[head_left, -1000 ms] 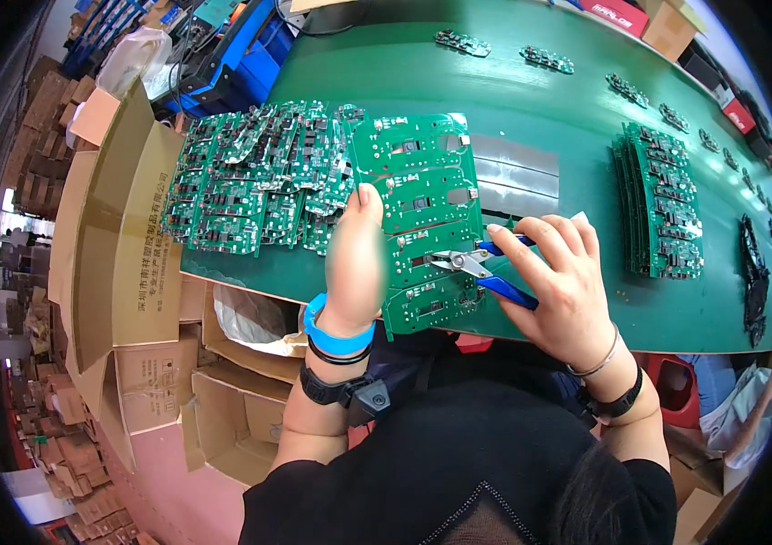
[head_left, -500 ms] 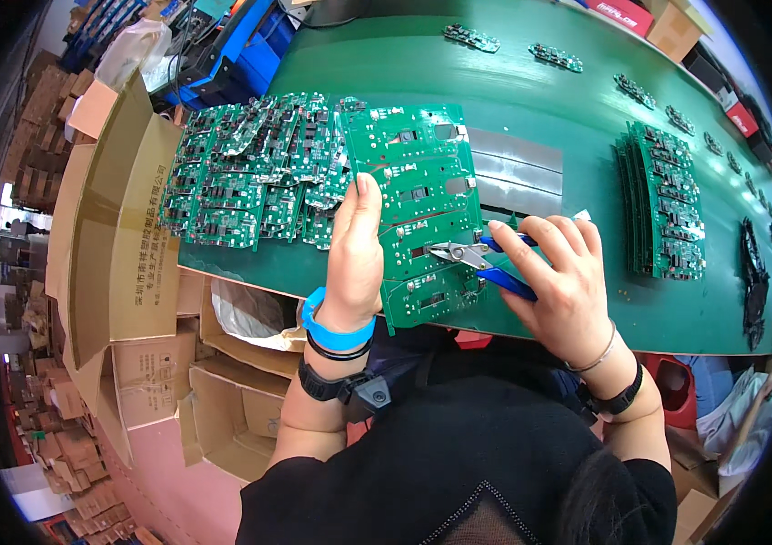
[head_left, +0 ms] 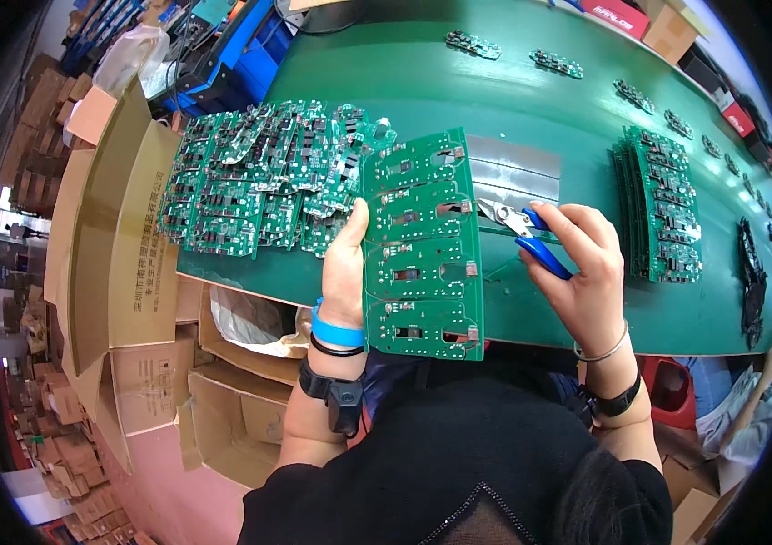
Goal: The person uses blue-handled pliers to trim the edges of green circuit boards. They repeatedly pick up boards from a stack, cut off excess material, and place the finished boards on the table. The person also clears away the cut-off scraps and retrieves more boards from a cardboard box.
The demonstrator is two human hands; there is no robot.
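My left hand (head_left: 346, 268) grips a green circuit board panel (head_left: 422, 245) by its left edge, thumb on the face that shows. The panel is made up of several joined boards with slots between them. In my right hand (head_left: 586, 263) are wire cutters (head_left: 531, 232) with blue handles. Their jaws are parted and lie at the panel's right edge, by the second board from the top; whether they touch it I cannot tell. My left fingers are hidden behind the panel.
Populated circuit boards (head_left: 249, 182) lie piled on the green table (head_left: 386, 82) to the left. An upright stack of panels (head_left: 663, 204) stands at the right. Small boards (head_left: 557, 63) form a row along the far side. Open cardboard boxes (head_left: 140, 236) sit at the table's left.
The panel has turned more upright and come slightly nearer and to the right. The cutters have moved off its lower face to its right edge, and their jaws have parted.
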